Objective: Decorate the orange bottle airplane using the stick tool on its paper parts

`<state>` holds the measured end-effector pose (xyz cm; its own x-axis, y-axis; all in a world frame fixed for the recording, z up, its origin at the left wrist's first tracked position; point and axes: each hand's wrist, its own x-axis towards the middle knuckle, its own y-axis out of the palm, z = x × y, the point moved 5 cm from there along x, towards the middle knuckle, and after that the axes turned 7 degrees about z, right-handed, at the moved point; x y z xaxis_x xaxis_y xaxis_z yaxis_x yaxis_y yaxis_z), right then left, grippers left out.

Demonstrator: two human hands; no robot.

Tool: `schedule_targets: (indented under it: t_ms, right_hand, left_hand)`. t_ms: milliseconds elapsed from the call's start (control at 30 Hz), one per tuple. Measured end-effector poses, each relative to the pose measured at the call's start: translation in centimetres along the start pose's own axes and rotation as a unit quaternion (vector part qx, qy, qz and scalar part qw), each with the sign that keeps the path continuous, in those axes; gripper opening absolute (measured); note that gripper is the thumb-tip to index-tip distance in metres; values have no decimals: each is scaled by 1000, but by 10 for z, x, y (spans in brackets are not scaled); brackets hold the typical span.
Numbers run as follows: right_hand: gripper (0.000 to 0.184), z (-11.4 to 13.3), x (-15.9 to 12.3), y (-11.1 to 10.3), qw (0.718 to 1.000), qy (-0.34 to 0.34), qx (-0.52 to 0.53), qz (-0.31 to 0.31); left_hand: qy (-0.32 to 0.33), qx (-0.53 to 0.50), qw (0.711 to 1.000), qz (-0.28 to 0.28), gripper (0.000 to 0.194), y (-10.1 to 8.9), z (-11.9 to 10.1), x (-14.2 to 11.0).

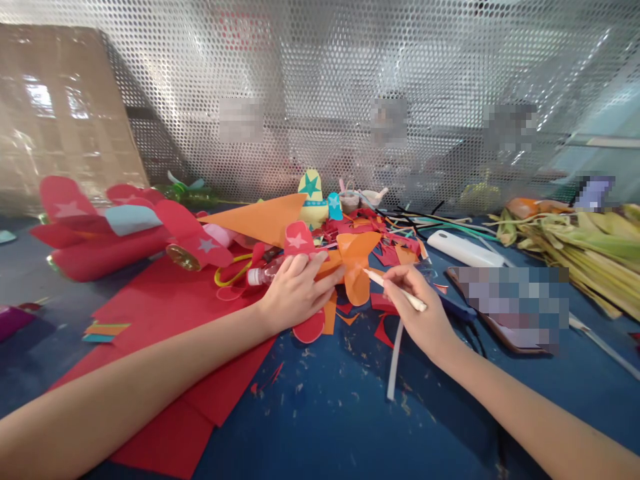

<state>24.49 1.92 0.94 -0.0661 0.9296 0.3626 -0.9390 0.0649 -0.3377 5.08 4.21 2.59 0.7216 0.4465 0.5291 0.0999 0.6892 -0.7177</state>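
Note:
My right hand (pixel 419 308) pinches a slim cream-coloured pointed stick (pixel 400 292), its tip touching or very near an orange paper cutout (pixel 356 283) with rounded lobes. Against the cutout's left side, my left hand (pixel 297 293) reaches with extended fingers and steadies it; the thumb's grip is partly hidden. Red rounded paper pieces (pixel 309 329) stick out around my left hand, one with a pale star. Just left of that hand lies a small clear bottle with a white cap (pixel 256 276). Orange and red scraps (pixel 347 319) are scattered below the cutout.
At left stands a red paper plane (pixel 115 247) beside red sheets (pixel 165 333). A yellow craft with a star (pixel 311 193) is at the back. To the right are a white-handled tool (pixel 465 249), a phone (pixel 505 313) and dried husks (pixel 575 257). Perforated metal (pixel 320 73) closes the back.

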Motion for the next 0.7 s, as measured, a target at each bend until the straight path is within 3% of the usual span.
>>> schedule_targets:
  t_ms: [700]
  right_hand:
    - [8, 0, 1, -1, 1000, 0, -16, 1]
  left_hand:
    - [-1, -6, 1000, 2, 34, -1, 0, 1]
